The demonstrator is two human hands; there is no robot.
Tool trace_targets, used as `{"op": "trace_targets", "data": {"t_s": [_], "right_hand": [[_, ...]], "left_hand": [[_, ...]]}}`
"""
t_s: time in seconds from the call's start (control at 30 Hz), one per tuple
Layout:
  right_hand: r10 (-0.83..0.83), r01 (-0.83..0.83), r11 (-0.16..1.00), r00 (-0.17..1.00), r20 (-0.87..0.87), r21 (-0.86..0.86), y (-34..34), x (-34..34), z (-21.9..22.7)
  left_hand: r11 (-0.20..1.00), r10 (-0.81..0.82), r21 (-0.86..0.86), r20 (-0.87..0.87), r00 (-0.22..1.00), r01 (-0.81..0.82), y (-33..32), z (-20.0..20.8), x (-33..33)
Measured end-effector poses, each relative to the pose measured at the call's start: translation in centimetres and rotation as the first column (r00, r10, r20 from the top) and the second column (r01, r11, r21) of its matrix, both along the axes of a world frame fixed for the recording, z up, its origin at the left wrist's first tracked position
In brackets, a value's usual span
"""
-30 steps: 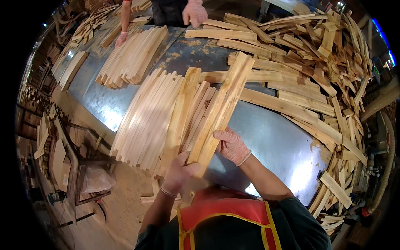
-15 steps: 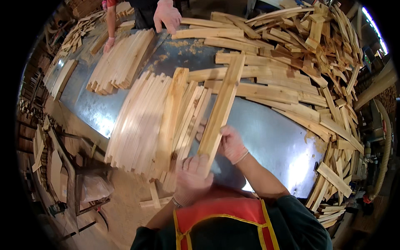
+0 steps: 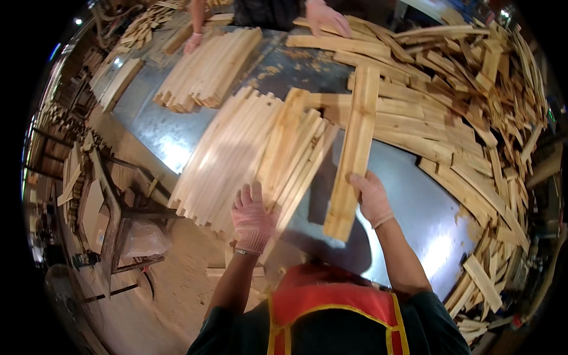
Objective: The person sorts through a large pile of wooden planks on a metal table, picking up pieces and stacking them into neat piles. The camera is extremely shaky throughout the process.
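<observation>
My right hand (image 3: 371, 196), in a pale knit glove, grips a long wooden board (image 3: 353, 157) near its lower end. The board is tilted and held above the metal table, its far end reaching over other planks. My left hand (image 3: 254, 220), gloved too, lies with fingers spread on the near ends of a row of wooden strips (image 3: 228, 157). Beside that hand, a wider yellowish board (image 3: 283, 139) rests on the row. Several narrower strips (image 3: 305, 163) lie slanted at the row's right side.
A metal table (image 3: 408, 201) carries the wood. Across it, a co-worker's hand (image 3: 194, 42) touches another stack of strips (image 3: 210, 68); their other hand (image 3: 327, 19) is over planks. Loose offcuts (image 3: 473, 77) heap up at the right. A dark metal frame (image 3: 112, 207) stands left.
My left hand has left the held board and moved left onto the row of strips. The board has swung more upright in my right hand. The whole view has shifted.
</observation>
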State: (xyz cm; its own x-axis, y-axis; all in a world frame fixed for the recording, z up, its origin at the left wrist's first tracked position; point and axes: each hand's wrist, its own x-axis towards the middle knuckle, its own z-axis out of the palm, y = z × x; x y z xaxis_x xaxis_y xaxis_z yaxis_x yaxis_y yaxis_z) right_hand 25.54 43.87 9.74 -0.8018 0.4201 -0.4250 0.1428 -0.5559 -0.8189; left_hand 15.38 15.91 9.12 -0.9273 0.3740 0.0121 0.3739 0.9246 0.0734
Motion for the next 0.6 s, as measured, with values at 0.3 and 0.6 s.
{"op": "trace_targets", "data": {"t_s": [0.3, 0.6], "right_hand": [[-0.002, -0.022, 0.993, 0.979, 0.202, 0.120, -2.4, 0.9, -4.7], [0.002, -0.011, 0.996, 0.996, 0.093, 0.088, -2.2, 5.7, -2.1]], "left_hand": [[0.679, -0.238, 0.670, 0.588, 0.773, -0.300, -3.5, -2.7, -1.3], [0.102, -0.961, 0.167, 0.271, -0.054, -0.981, 1.5, 0.7, 4.3]]}}
